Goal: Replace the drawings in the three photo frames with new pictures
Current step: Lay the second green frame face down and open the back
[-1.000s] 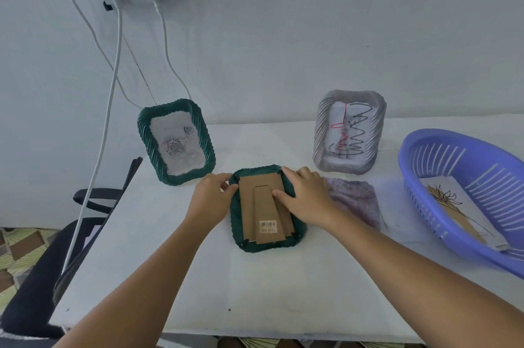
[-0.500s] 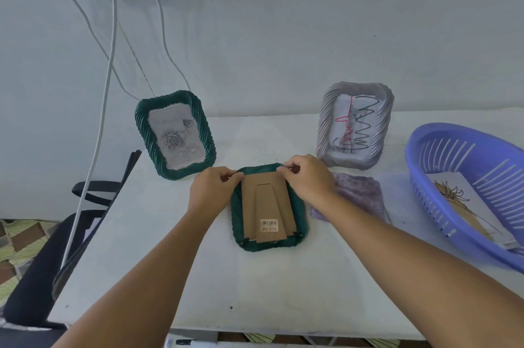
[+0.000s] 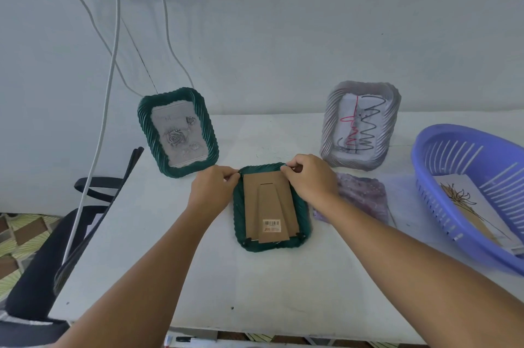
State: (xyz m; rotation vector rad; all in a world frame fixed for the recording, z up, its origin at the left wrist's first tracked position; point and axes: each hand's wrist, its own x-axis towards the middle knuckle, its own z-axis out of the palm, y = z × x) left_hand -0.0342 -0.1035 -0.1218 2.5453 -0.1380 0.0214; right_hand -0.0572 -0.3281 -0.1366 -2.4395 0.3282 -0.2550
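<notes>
A green photo frame (image 3: 302,221) lies face down on the white table (image 3: 255,285), its brown cardboard backing (image 3: 268,205) with a barcode sticker facing up. My left hand (image 3: 211,191) pinches at the frame's top left corner. My right hand (image 3: 310,178) pinches at its top right corner. A second green frame (image 3: 177,132) with a rose drawing stands at the back left. A grey frame (image 3: 360,126) with a red and black scribble stands at the back right.
A blue plastic basket (image 3: 470,194) at the right holds pictures, the top one a flower drawing (image 3: 465,200). A purple patterned sheet (image 3: 361,200) lies beside the face-down frame. White cables (image 3: 107,98) hang down the wall at the left. A black chair (image 3: 42,262) stands by the table's left edge.
Both hands slid from the middle of the backing up to the frame's top corners, and their fingers now pinch there. The frame has stayed in place.
</notes>
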